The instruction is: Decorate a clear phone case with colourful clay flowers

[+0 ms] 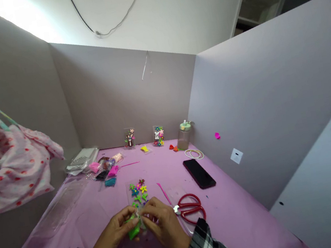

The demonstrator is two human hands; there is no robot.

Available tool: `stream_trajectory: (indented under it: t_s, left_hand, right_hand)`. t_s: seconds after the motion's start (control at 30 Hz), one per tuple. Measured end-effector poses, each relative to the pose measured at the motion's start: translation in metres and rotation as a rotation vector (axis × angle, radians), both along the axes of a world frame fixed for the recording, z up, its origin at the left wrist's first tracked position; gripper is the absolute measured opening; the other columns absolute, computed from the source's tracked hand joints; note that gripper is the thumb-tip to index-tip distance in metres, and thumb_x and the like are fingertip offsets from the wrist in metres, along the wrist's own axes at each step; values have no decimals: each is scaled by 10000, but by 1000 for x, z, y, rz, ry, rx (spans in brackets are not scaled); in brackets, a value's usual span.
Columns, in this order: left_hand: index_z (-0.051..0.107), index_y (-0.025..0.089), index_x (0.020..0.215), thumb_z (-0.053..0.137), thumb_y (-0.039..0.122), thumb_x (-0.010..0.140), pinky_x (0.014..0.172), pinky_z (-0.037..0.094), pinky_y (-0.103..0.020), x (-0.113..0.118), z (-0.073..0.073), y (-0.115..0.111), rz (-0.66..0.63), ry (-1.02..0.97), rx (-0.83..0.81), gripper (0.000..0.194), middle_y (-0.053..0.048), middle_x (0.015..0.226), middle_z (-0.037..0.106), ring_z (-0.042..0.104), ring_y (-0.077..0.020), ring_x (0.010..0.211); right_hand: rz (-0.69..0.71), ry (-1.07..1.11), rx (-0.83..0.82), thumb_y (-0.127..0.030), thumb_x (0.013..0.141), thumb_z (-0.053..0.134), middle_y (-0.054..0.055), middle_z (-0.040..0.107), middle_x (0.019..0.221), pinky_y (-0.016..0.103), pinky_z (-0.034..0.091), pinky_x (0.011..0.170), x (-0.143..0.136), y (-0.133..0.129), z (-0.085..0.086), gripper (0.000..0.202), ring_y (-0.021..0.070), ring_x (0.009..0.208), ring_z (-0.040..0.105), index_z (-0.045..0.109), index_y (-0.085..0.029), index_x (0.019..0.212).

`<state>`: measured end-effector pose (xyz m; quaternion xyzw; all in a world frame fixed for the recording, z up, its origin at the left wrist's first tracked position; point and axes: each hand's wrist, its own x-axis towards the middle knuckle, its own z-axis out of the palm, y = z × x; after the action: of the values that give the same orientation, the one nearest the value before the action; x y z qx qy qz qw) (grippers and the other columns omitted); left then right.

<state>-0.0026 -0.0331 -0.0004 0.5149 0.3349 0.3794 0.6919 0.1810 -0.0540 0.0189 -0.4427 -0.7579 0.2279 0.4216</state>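
Note:
Between both hands is a small clear plastic bag with bright green clay inside. My left hand grips the bag's left side, fingers closed on it. With thumb and fingers pinched, my right hand holds the bag's clear edge. Just beyond the hands lies a clear sheet bearing several small clay flowers in green, yellow, blue and brown; its near end is hidden by the hands. To the right of my right hand rest red-handled scissors and a thin pink stick.
A black phone, pale rings and a bottle are at the right. Several bagged clay colours lie back left. Two decorated cards stand by the rear partition. A polka-dot cloth bag hangs left.

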Motion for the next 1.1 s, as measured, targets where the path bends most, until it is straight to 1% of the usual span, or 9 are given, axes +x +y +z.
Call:
stream_trajectory:
  t_s: [0.2,0.27,0.4,0.5,0.6,0.67,0.77,0.9,1.1]
  left_hand:
    - [630,146,785,740,362,794,582,458,-248,-1,1,0,-38,-41,-36,243,8,686,563,515,-117,601]
    - [619,146,750,757,368,773,553,452,-244,-2,4,0,-27,-55,-51,262,13,649,555,511,-118,575]
    - [630,172,825,769,351,773,589,484,-241,-6,8,2,131,-125,-128,232,28,679,575,540,-114,601]
    - [641,191,876,747,388,800,673,518,-257,-9,11,3,219,-176,-163,236,18,747,615,585,-126,689]
    - [667,192,926,776,418,765,752,530,-282,-9,14,3,198,-202,-160,298,-3,806,658,611,-143,755]
    - [682,191,947,798,445,731,759,528,-287,-8,15,3,178,-209,-170,353,-11,807,676,619,-152,758]
    - [693,180,861,790,464,731,725,523,-280,-8,15,4,187,-236,-176,328,-10,742,675,615,-152,713]
    - [704,176,847,789,421,746,727,520,-276,-9,13,6,204,-256,-185,278,-8,720,679,617,-151,703]
    - [696,190,940,799,301,753,808,503,-272,-10,16,3,191,-226,-168,240,-11,859,693,639,-158,809]
  right_hand:
    - [62,104,-54,-182,854,637,13,595,838,235,393,633,-3,-1,0,94,120,697,536,725,-210,877]
    - [103,274,-216,-245,832,667,4,582,753,234,383,596,-1,5,-1,83,113,637,510,711,-181,801]
    - [233,679,-627,-475,759,731,-5,592,636,228,392,537,5,18,-5,339,93,529,497,688,-140,787]
    - [246,823,-710,-570,725,737,36,652,740,211,394,501,8,23,-6,455,83,533,533,670,-124,789]
    - [237,849,-732,-606,716,733,43,661,736,205,407,487,8,22,-4,497,78,520,544,639,-121,767]
    - [204,844,-756,-607,694,752,22,642,660,202,406,475,9,20,-3,502,73,485,529,598,-129,716]
    - [149,878,-771,-571,659,795,-14,610,575,196,389,452,10,19,-1,487,68,443,507,554,-149,685]
    - [162,950,-767,-489,599,861,-4,652,626,203,411,479,10,19,2,457,75,471,539,610,-141,757]
    - [154,1021,-755,-328,513,925,-1,681,688,234,479,633,10,20,4,408,92,593,600,701,-130,791]
